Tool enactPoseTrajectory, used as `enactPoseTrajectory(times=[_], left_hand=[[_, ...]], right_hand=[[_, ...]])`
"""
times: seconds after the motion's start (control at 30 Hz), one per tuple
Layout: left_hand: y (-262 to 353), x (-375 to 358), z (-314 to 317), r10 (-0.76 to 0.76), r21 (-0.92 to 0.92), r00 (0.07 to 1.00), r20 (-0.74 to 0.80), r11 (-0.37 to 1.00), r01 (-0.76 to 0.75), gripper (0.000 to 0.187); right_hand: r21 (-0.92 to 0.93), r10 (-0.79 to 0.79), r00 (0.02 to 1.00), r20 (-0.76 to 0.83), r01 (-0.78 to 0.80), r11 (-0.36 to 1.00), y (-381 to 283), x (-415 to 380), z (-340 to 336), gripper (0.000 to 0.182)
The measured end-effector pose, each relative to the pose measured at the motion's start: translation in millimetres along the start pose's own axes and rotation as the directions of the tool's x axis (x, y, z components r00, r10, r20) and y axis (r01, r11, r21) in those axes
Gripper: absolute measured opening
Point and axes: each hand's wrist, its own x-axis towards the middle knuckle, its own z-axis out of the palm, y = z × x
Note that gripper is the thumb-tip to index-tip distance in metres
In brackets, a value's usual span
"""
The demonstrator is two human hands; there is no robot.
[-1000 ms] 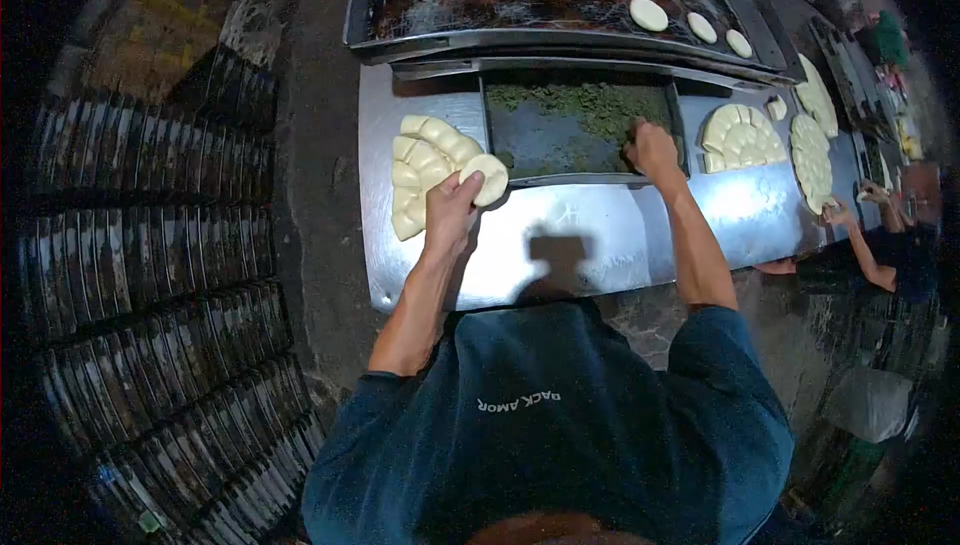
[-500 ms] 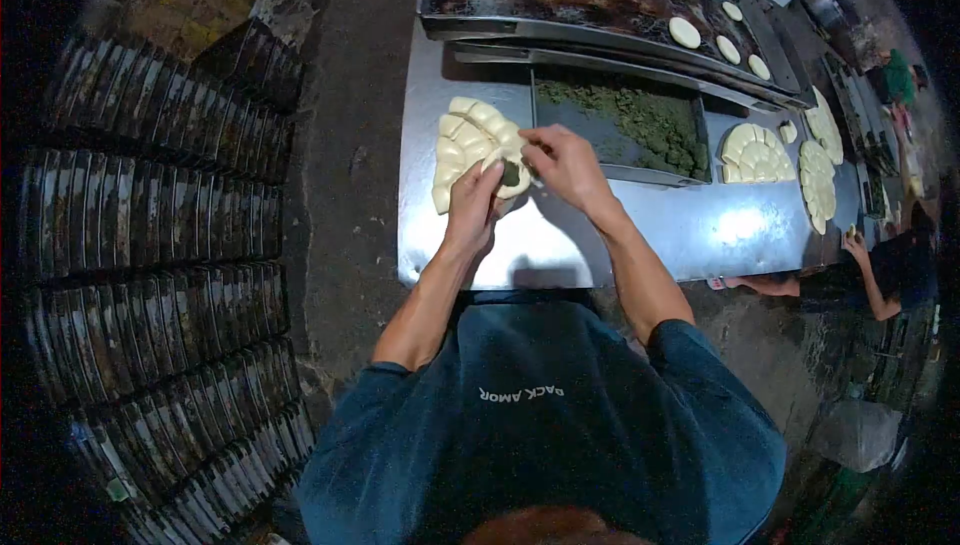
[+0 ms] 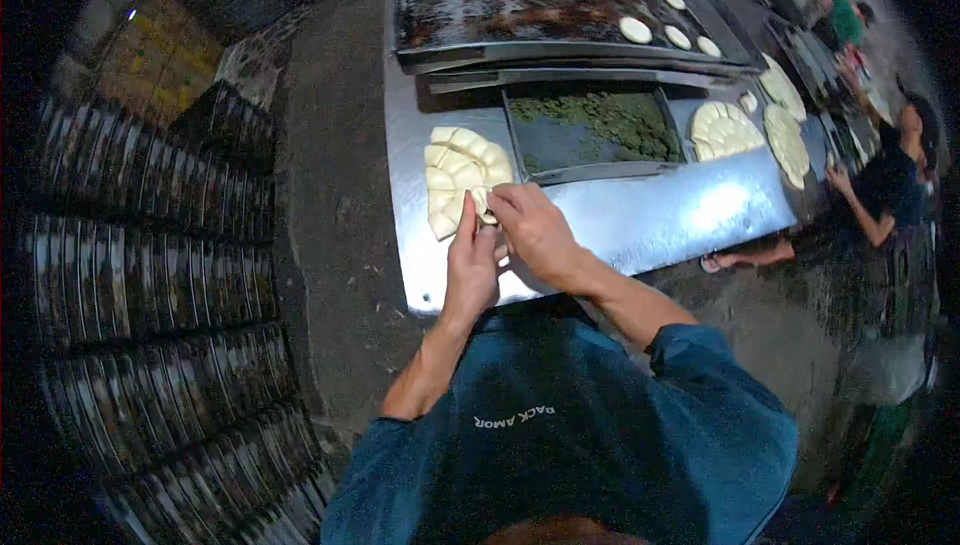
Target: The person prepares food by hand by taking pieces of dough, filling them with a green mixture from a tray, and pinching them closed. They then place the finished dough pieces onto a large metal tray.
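Both my hands meet over the near left part of the metal table, around a small piece of pale dough (image 3: 481,204). My left hand (image 3: 472,273) is closed on it from below, thumb pointing up. From the right, my right hand (image 3: 536,229) pinches its edge with bent fingers. The green filling seen in the dough earlier is hidden now. Just beyond the hands lies a slab of portioned dough pieces (image 3: 462,163). Crumbly green filling (image 3: 625,123) is heaped in a shallow metal tray (image 3: 530,158) ahead of my right hand.
Large baking trays (image 3: 470,13) are stacked at the back, with several flat dough rounds (image 3: 635,31) on the top one. More portioned dough (image 3: 725,133) sits on the table (image 3: 690,220) to the right. Racked trays (image 3: 160,265) stand at left. A co-worker (image 3: 885,180) is at the far right.
My right hand has moved in against my left, and the dough has been closed over the green filling. Both hands are nearer my body. The view has shifted.
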Motion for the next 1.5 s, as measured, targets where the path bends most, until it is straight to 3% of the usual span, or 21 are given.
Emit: enactPoseTrajectory(times=[0.07,0.1,0.17,0.23,0.3,0.37,0.43,0.5,0.63,0.67,0.77,0.8,0.9,0.97,1.03,1.1,1.17,1.23,1.3,1.37,1.5], left_hand=[[4,1,-12,0.285,0.363,0.958,0.027,0.89,-0.276,0.035],[-3,8,-22,0.472,0.543,0.878,0.078,0.719,-0.434,0.035],[7,22,-21,0.594,0.56,0.799,0.094,0.632,-0.536,0.032],[14,35,-11,0.497,0.322,0.868,0.01,0.82,-0.473,0.035],[10,46,3,0.416,0.206,0.906,-0.083,0.896,-0.392,0.041],[9,54,15,0.139,-0.256,0.988,-0.069,0.954,-0.152,0.041],[5,63,21,0.086,-0.241,0.99,-0.113,0.964,-0.111,0.043],[-4,74,22,-0.032,-0.205,0.986,-0.166,0.979,-0.003,0.048],[-4,81,38,-0.123,0.053,0.974,-0.191,0.989,0.136,0.055],[-6,80,39,0.037,0.058,0.988,-0.151,0.998,-0.029,0.051],[8,74,53,-0.009,-0.141,0.983,-0.185,0.99,-0.018,0.045],[5,74,47,-0.045,-0.129,0.988,-0.149,0.991,0.026,0.038],[0,71,29,-0.074,-0.057,0.995,-0.067,0.996,0.07,0.035],[-12,72,19,0.081,0.058,0.99,-0.116,0.995,-0.075,0.032],[-20,68,11,-0.034,-0.088,0.973,-0.229,0.996,0.014,0.03],[-24,55,6,-0.155,-0.296,0.955,-0.255,0.952,0.075,0.035],[-35,36,-3,-0.31,-0.395,0.942,-0.127,0.887,0.239,0.042],[-42,13,-3,-0.521,-0.407,0.853,0.035,0.772,0.489,0.047],[-62,2,-24,-0.618,-0.216,0.769,0.165,0.738,0.64,0.049],[-104,-7,-55,-0.401,0.301,0.896,0.189,0.893,0.335,0.052],[-84,-21,-112,-0.329,0.132,0.944,0.002,0.936,0.326,0.036]], right_hand=[[0.235,-0.105,0.994,0.01,0.1,0.967,3,12,-24,0.026],[0.243,-0.091,0.996,-0.007,0.09,0.966,-2,17,-30,0.026],[0.388,-0.004,0.986,0.168,-0.062,0.92,-8,25,-40,0.016],[0.395,0.058,0.971,0.231,-0.148,0.907,-5,36,-41,0.019],[0.392,0.037,0.998,-0.054,-0.013,0.92,1,51,-45,0.025],[0.453,-0.087,0.995,-0.042,0.097,0.886,19,51,-29,0.025],[0.287,-0.119,0.992,-0.052,0.129,0.949,21,36,-18,0.022],[0.321,-0.174,0.977,-0.122,0.205,0.925,16,29,-26,0.02],[0.311,-0.112,0.994,-0.009,0.11,0.944,47,22,-14,0.02],[0.423,-0.054,0.997,-0.062,0.076,0.903,55,27,-13,0.018],[0.566,0.231,0.946,0.229,-0.323,0.758,62,45,-25,0.018],[0.552,0.239,0.941,0.238,-0.334,0.764,64,49,-23,0.019],[0.578,0.172,0.962,0.211,-0.265,0.772,52,59,-25,0.023],[0.532,0.073,0.977,0.202,-0.172,0.829,49,48,-3,0.024],[0.278,-0.12,0.99,0.077,0.095,0.956,25,29,7,0.027],[0.303,-0.223,0.975,0.022,0.206,0.93,16,11,20,0.026],[0.189,-0.192,0.952,0.24,0.148,0.971,5,-8,15,0.026],[0.272,-0.196,0.941,0.276,0.119,0.955,8,-23,4,0.025],[0.162,-0.157,0.897,0.414,0.097,0.982,18,-43,3,0.021],[0.051,-0.114,0.862,0.494,0.102,0.993,48,-81,28,0.018],[-0.139,0.011,0.84,0.543,0.077,0.987,49,-105,38,0.011]])
